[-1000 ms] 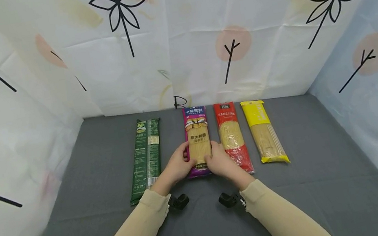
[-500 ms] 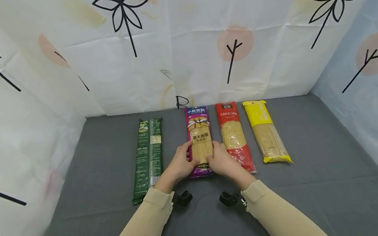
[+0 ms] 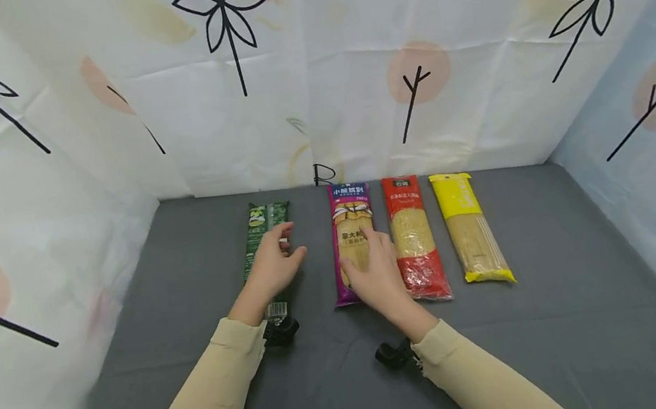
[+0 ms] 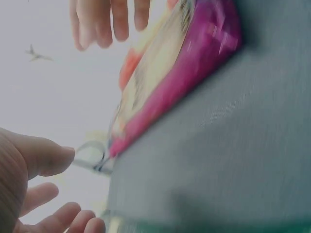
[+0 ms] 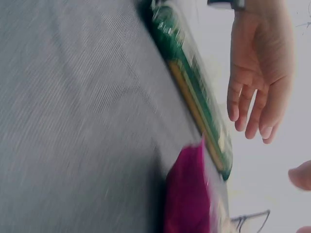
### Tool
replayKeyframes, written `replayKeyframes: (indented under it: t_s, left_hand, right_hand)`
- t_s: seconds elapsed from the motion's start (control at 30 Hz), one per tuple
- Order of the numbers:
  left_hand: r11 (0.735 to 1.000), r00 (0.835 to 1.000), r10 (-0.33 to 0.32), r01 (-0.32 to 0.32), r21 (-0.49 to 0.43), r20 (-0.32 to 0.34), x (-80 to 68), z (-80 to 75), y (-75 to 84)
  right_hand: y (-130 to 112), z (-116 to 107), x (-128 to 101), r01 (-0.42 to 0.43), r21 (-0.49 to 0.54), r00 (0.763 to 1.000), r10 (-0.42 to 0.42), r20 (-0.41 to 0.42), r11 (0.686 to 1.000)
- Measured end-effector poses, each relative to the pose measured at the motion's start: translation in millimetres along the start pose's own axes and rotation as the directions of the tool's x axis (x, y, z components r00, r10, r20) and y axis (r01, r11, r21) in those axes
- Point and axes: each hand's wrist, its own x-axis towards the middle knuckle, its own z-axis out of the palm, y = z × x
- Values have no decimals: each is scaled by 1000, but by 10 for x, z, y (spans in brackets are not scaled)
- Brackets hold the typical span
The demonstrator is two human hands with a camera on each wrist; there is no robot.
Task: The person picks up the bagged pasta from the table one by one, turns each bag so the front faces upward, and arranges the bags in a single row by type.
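A purple spaghetti pack (image 3: 352, 218) lies flat on the grey cloth, its lower right part hidden by my right hand (image 3: 378, 275). That hand hovers at the pack with thumb and fingers apart, gripping nothing. My left hand (image 3: 273, 264) hangs over a green spaghetti pack (image 3: 257, 233) and covers its middle. In the right wrist view the left hand (image 5: 260, 73) shows loose fingers, raised above the green pack (image 5: 194, 82). The left wrist view shows the purple pack (image 4: 194, 63) lying apart from the left thumb (image 4: 48, 156).
Right of the purple pack lie a red spaghetti pack (image 3: 413, 234) and a yellow noodle pack (image 3: 470, 228), side by side. Patterned white curtains (image 3: 345, 109) stand at the back and both sides of the grey-covered table (image 3: 344, 388).
Both hands held the purple pack earlier. Now they have let go; the left hand has moved left over the green pack, and the right has lifted slightly. The head view has shifted a little.
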Motion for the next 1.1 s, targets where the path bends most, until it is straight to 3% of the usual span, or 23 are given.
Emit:
replayKeyframes:
  t_s: [0.2, 0.5, 0.8, 1.1]
  left_hand:
    - [996, 998, -19, 24, 88, -57, 0, -251, -133]
    - [979, 986, -105, 125, 163, -127, -4, -391, -348]
    - [966, 979, -187, 197, 166, -77, 17, -472, -431]
    - [961, 975, -223, 224, 162, -23, 74, -462, -464]
  right_hand:
    - [-113, 103, -5, 28, 125, 993, -42, 113, 992]
    - [-210, 258, -31, -34, 236, 965, -30, 261, 971]
    - [-311, 393, -29, -78, 239, 933, -13, 359, 968]
    - [-297, 526, -3, -232, 284, 889, 84, 450, 930]
